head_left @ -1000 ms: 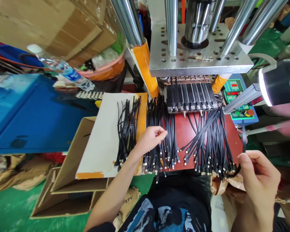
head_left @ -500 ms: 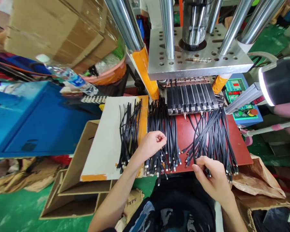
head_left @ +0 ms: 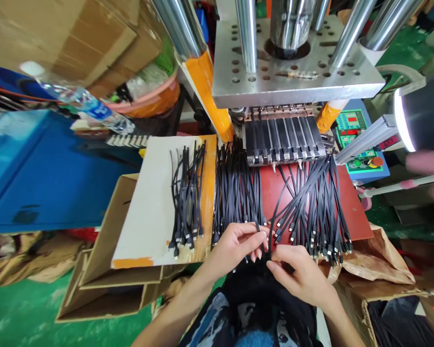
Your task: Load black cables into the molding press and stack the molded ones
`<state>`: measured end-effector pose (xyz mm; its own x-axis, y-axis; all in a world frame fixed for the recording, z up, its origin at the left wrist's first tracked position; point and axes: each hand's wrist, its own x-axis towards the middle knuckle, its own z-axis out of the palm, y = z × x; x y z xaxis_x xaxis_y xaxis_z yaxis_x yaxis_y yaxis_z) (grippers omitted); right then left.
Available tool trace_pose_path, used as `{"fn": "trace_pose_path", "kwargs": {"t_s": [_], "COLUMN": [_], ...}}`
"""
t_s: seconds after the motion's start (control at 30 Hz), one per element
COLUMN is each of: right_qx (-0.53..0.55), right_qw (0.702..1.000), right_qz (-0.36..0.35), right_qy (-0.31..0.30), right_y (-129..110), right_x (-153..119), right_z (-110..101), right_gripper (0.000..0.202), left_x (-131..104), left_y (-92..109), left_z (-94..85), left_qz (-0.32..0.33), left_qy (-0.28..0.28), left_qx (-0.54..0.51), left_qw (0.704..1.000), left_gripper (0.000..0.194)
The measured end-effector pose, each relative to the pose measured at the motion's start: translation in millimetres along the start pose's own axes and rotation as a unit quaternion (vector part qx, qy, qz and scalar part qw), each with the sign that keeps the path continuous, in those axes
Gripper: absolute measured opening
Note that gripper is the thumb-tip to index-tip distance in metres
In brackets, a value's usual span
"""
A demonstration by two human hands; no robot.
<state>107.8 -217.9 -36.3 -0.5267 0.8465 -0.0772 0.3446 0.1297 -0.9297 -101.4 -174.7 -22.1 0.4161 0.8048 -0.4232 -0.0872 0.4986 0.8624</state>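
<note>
My left hand [head_left: 240,246] pinches a flat black USB cable [head_left: 256,217] near its lower end, at the front edge of the middle bundle [head_left: 237,188]. Close beside it, my right hand [head_left: 299,273] has thumb and forefinger closed on another black cable [head_left: 272,225], which runs up toward the press. The plug ends in both hands are hidden by fingers or lost against dark clothing. To the right, a fanned pile of black cables [head_left: 314,202] lies on the red board [head_left: 358,217]. Above it, a metal fixture [head_left: 285,140] holds several cables side by side in slots.
A thick steel press plate [head_left: 300,86] hangs over the fixture between columns. At right are a control panel [head_left: 358,130] and a lamp [head_left: 419,115]. More cables [head_left: 188,197] lie on the white board [head_left: 144,207]. Open cardboard boxes [head_left: 104,284] stand below left.
My left hand has moved down and right from over the middle bundle and now grips a cable. My right hand has come left with its cable. The view has shifted slightly.
</note>
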Motion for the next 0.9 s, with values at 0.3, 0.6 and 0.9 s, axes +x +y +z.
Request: {"fn": "trace_pose_path", "kwargs": {"t_s": [0.3, 0.6, 0.9], "right_qx": [0.113, 0.117, 0.032], "right_qw": [0.99, 0.983, 0.981], "right_qz": [0.053, 0.027, -0.031], "right_qy": [-0.065, 0.139, 0.187], "right_y": [2, -2, 3], "right_x": [4, 15, 6], "right_z": [-39, -20, -16], "right_gripper": [0.026, 0.042, 0.021], "left_x": [-17, -5, 28], "left_y": [2, 17, 72], "left_z": [11.8, 12.1, 17.1], "left_qz": [0.065, 0.074, 0.206], "left_qy": [-0.099, -0.101, -0.015], "left_qx": [0.256, 0.367, 0.267], "left_qw": [0.959, 0.922, 0.941], "left_gripper": [0.036, 0.015, 0.019]}}
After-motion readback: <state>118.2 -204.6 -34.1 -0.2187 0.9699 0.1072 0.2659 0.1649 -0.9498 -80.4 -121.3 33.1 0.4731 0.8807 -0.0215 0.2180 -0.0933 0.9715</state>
